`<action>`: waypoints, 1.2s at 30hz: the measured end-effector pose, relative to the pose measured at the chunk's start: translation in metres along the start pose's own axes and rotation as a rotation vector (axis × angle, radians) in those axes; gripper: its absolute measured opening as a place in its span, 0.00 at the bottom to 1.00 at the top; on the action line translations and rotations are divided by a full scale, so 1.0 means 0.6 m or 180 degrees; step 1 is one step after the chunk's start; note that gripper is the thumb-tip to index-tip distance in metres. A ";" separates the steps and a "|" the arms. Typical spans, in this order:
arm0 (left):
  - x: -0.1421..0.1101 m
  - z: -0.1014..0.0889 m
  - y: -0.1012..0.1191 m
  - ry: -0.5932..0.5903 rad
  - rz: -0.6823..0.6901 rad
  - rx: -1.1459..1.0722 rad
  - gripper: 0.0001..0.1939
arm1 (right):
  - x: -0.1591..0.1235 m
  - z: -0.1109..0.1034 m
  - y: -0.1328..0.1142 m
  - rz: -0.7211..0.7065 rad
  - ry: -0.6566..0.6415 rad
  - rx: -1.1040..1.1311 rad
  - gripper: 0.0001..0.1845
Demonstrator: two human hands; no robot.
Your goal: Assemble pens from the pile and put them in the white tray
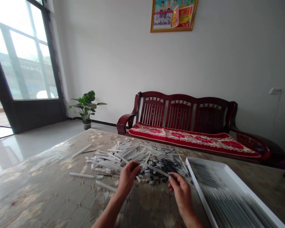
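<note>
Over the near side of a heap of loose pen parts, a slim grey pen (158,170) spans the gap between my hands. My left hand (129,175) has its fingers pinched at the pen's left end. With thumb and fingers closed, my right hand (180,189) grips the right end. White tubes (130,152) make up most of the heap's left and far side. Short dark pieces (167,164) gather on its right, close to my right hand. Exactly how the left fingertips meet the pen is too small to make out.
A shallow white box (201,202) to the right holds rows of slim grey pens (237,205). Several single tubes (82,175) lie left of the heap on the patterned tablecloth (49,196). Beyond the table are a wooden bench (180,110) and a potted plant (86,106).
</note>
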State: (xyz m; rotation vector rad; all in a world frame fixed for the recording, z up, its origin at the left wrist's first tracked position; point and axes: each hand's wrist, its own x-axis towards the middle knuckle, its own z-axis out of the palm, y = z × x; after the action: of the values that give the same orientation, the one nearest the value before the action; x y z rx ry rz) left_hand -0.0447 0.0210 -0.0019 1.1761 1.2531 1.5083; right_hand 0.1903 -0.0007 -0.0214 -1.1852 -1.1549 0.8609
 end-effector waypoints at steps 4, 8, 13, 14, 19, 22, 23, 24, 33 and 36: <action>-0.005 0.011 -0.004 -0.0215 -0.0223 -0.0751 0.21 | -0.004 0.002 -0.017 0.0069 0.0153 0.0141 0.20; -0.008 0.012 0.002 -0.0341 -0.0305 -0.0887 0.21 | -0.004 0.004 -0.015 0.0154 0.0097 0.0181 0.20; -0.011 0.015 0.007 -0.0395 -0.0351 -0.0937 0.21 | -0.002 0.004 -0.008 0.0130 0.0055 0.0117 0.21; -0.011 0.016 0.007 -0.0401 -0.0363 -0.0942 0.21 | -0.002 0.004 -0.006 0.0098 0.0061 0.0082 0.21; -0.015 0.018 0.011 -0.0451 -0.0412 -0.0975 0.21 | -0.005 0.004 0.002 -0.0345 0.0043 -0.0324 0.19; -0.013 0.017 0.011 -0.0352 -0.0436 -0.1077 0.20 | -0.007 0.001 0.005 -0.1064 -0.0076 -0.0818 0.17; -0.012 0.016 0.011 -0.0309 -0.0452 -0.1120 0.20 | -0.007 -0.001 0.005 -0.1355 -0.0128 -0.1007 0.16; -0.011 0.015 0.010 -0.0276 -0.0468 -0.1157 0.20 | -0.008 -0.002 0.004 -0.1633 -0.0175 -0.1195 0.15; -0.008 0.009 0.016 -0.0283 -0.0286 -0.1093 0.18 | -0.019 0.003 -0.015 -0.1687 -0.0397 -0.1842 0.19; -0.009 0.008 0.021 -0.0432 -0.0217 -0.0995 0.17 | -0.018 0.005 -0.025 -0.0553 -0.0661 -0.1568 0.20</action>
State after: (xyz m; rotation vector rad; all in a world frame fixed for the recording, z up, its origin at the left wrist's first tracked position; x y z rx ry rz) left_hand -0.0390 0.0149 0.0101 1.0007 0.9187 1.4842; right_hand 0.1841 -0.0131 -0.0093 -1.3840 -1.6790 0.5903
